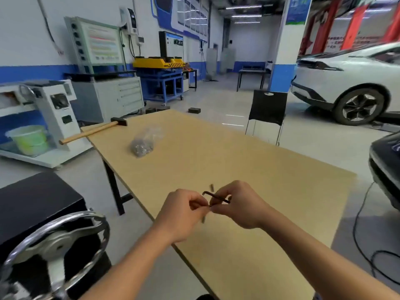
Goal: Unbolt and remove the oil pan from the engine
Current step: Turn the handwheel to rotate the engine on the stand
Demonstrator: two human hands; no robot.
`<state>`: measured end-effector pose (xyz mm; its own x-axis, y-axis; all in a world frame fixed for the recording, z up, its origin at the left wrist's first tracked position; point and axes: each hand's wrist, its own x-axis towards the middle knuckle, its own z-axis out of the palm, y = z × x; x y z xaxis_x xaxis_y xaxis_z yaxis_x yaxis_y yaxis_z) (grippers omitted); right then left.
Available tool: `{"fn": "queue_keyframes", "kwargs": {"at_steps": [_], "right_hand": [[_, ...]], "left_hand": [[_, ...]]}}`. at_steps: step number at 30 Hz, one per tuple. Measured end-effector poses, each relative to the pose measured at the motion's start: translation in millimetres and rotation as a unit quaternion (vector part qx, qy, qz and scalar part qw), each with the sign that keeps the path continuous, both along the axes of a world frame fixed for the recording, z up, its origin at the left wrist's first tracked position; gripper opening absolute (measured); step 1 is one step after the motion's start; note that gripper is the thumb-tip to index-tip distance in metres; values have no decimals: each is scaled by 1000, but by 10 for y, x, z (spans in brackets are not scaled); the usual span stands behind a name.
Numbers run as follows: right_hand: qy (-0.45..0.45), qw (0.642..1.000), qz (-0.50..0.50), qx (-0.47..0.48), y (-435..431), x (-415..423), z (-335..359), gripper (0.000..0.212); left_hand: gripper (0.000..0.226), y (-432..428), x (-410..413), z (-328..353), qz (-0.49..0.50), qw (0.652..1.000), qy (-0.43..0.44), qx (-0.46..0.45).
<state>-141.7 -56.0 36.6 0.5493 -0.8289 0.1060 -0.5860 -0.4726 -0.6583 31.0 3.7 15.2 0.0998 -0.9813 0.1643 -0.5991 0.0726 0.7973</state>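
Oil pan not in view; the light, stiff hex key (217, 197) is pinched by left hand (181, 211) and right hand (240, 204) above the surface (238, 152), probably best held by its long arm.

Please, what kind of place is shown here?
Most likely a car workshop, perhaps a training one. A white car stands on the right, in front of what look like red lift posts. A grey drawer cabinet is on the left, and a hammer lies on the table.

L hand (182, 213), R hand (240, 205) pinching.
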Motion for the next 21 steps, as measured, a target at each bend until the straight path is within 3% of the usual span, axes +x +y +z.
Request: {"fn": "queue_keyframes", "kwargs": {"at_steps": [5, 8, 12, 17, 21], "right_hand": [[52, 998, -26, 26, -156, -42, -470, 11], [57, 998, -24, 22, -190, -3, -583, 10], [49, 998, -32, 23, -240, 33, -599, 9], [41, 998, -36, 16, -211, 39, -556, 14], [-2, 999, -46, 13, -62, 172, -404, 15]], "left_hand": [[10, -124, -183, -433, 3, 992, -124, 25], [8, -142, -178, -508, 19, 988, -152, 2], [2, -176, -166, -516, 26, 990, -140, -5], [20, -131, -82, -485, 18, 993, -114, 10], [14, 112, 138, -375, 25, 994, -108, 15]]}}
